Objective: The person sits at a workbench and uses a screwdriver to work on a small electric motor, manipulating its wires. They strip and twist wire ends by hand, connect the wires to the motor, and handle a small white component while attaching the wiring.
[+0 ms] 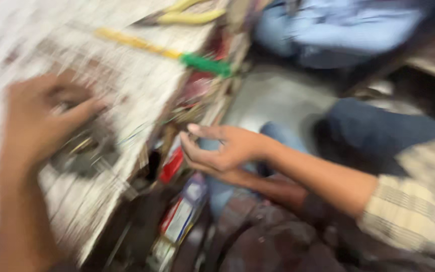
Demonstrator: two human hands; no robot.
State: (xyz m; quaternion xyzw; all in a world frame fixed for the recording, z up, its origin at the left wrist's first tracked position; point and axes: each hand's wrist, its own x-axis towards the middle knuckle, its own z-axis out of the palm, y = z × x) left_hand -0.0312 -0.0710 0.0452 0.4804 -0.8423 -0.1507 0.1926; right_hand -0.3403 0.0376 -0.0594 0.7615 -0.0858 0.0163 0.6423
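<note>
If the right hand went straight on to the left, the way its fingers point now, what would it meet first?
Most likely the edge of the newspaper-covered work surface with the clutter along it. The right hand points that way, but the picture is blurred and depth is unclear.

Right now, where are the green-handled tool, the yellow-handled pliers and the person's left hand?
green-handled tool (206,64): head view, on its green grip.
yellow-handled pliers (190,18): head view, on one yellow handle.
left hand (39,118): head view, back of hand.
</note>
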